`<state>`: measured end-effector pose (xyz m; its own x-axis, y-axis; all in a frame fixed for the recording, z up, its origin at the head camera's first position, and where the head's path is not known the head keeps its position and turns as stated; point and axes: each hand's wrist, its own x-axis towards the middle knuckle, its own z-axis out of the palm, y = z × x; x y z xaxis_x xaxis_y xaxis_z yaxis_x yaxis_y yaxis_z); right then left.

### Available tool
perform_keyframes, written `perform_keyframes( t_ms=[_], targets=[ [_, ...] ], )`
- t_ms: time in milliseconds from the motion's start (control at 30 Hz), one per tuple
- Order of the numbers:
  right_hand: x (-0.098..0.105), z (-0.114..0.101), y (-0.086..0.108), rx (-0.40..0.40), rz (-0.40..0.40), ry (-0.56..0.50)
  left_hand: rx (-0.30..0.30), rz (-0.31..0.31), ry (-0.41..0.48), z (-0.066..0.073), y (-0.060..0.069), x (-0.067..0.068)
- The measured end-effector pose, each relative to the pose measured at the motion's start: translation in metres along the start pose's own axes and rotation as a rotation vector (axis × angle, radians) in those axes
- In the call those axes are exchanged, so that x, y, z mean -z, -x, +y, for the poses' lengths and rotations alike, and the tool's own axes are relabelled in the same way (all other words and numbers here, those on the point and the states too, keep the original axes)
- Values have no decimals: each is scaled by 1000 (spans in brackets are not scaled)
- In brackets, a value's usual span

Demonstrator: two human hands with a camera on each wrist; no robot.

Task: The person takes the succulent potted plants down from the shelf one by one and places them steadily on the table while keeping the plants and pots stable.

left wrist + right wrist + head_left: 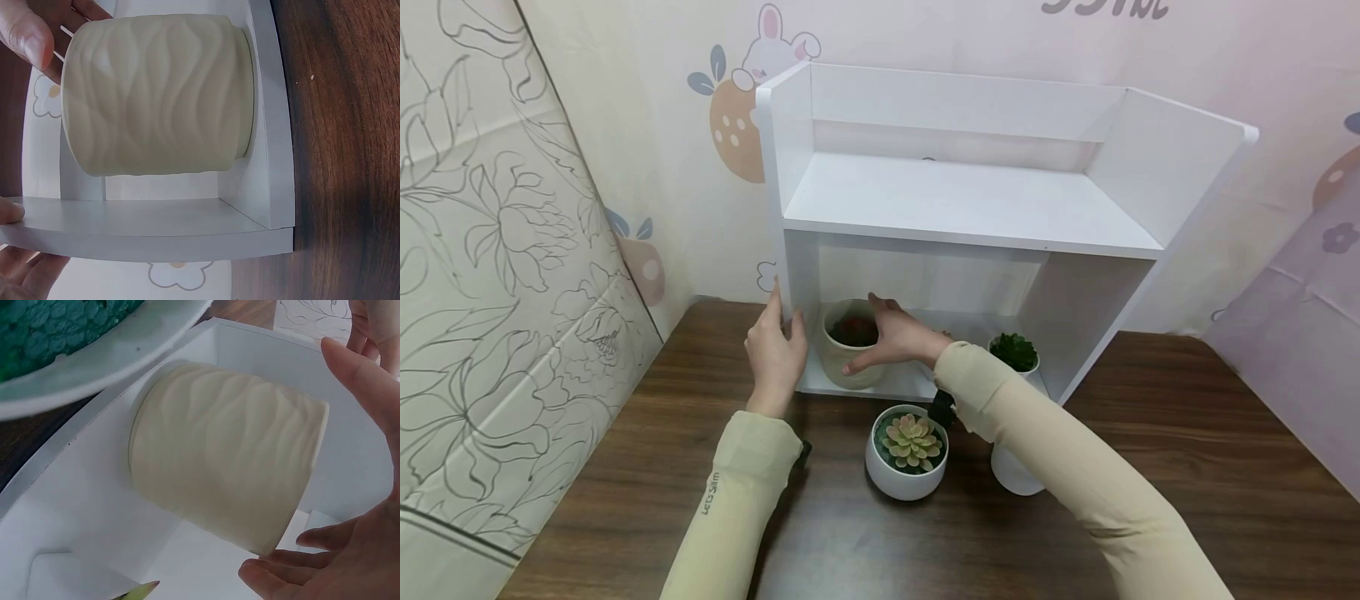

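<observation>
A cream wavy-sided pot (842, 367) with dark contents stands on the lower board of a white shelf (977, 200), close to its left side panel. My left hand (775, 354) grips that panel's front edge, thumb inside and fingers outside, as the left wrist view also shows. Around the pot's upper right side my right hand (898, 333) is spread. In the right wrist view its thumb stands apart from the pot (225, 456), while the fingers (281, 569) lie near or against the rim; contact is unclear.
A white bowl with a pale succulent (910, 442) stands on the wooden table (842, 542) before the shelf. Further right, under my right forearm, are a green plant (1015, 352) in a white pot and a white round object (1015, 471). A patterned wall closes off the left.
</observation>
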<state>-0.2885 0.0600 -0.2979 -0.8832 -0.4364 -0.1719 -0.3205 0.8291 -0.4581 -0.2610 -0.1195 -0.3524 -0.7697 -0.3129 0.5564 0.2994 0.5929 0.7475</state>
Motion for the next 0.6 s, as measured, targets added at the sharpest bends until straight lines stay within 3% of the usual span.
perform_keyframes(
  t_ms=[600],
  targets=[
    [-5, 0, -13, -13, 20, 6, 2, -10, 1, 2, 0, 2]
  ],
)
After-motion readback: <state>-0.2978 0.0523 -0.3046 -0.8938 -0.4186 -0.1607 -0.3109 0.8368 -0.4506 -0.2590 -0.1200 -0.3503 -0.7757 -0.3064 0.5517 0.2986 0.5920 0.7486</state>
